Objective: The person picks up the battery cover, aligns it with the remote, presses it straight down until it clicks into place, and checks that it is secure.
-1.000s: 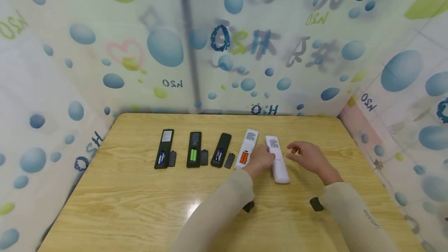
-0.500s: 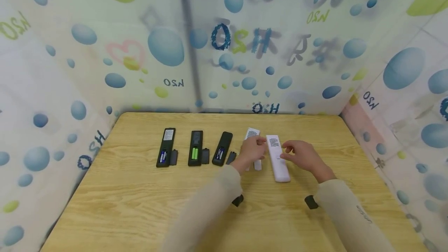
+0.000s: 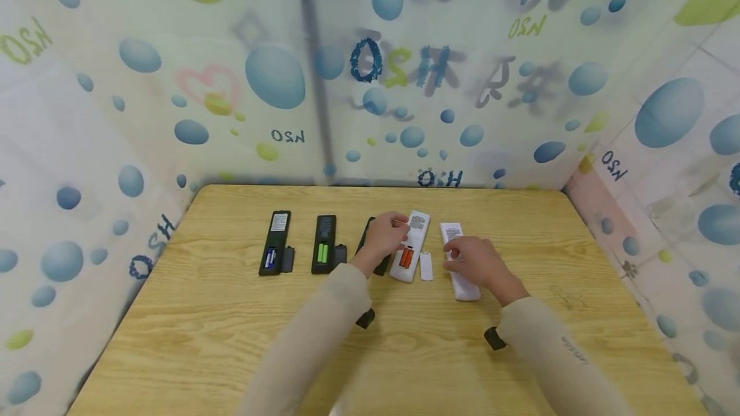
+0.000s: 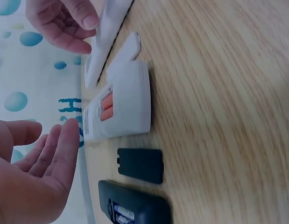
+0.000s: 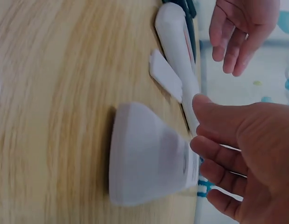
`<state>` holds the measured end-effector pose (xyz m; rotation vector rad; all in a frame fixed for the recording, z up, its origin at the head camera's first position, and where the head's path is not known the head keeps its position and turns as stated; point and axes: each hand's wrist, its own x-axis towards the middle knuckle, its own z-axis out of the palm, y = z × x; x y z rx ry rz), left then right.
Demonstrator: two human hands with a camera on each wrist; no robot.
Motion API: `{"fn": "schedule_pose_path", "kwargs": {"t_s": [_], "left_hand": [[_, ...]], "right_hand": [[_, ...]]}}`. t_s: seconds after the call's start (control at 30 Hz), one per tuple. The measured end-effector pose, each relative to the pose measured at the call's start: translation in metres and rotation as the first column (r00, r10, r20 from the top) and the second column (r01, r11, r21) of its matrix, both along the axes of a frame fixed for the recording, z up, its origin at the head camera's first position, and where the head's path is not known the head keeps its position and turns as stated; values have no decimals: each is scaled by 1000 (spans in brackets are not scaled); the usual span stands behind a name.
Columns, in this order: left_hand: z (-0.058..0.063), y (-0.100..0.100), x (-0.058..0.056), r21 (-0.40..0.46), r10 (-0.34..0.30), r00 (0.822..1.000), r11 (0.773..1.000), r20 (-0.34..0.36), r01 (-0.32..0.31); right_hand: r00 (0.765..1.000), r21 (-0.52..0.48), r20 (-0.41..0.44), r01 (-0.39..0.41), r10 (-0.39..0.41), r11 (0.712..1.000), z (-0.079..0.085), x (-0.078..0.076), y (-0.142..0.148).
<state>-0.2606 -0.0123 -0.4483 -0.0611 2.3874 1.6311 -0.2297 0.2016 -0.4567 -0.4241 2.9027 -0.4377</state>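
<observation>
1. Leftward since half a second ago, head view: the left hand has moved from over the open white remote to over a black remote; the right hand has shifted above the closed white remote; orange batteries show in the open one; a white cover lies between both white remotes on the wooden table.
2. Left wrist view: left fingers loosely extended, thumb apart, holding nothing; a black cover lies beside the black remote.
3. Right wrist view: right fingers gently bent, parted, gripping nothing; whether they touch the closed remote cannot be told.
</observation>
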Motion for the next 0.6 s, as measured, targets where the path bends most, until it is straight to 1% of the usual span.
{"fn": "schedule_pose_path", "kwargs": {"t_s": [0.07, 0.17, 0.3, 0.47, 0.6], "left_hand": [[0, -4, -1, 13, -2, 1000, 1000, 9, 2], [-1, -7, -3, 3, -10, 1000, 1000, 8, 10], [-4, -10, -6, -50, -13, 1000, 999, -14, 12], [-10, -10, -9, -100, -23, 999, 995, -25, 21], [-13, -7, -12, -174, -33, 998, 985, -53, 24]], "right_hand": [[1000, 35, -14, -1, 2, 999, -2, 0, -5], [1000, 75, -28, 0, 2, 997, -3, 1, -12], [998, 91, -51, -16, 21, 996, -2, 3, -20], [998, 115, -51, -24, 30, 993, -6, 4, -28], [998, 146, -51, -31, 39, 989, -10, 2, -32]]}}
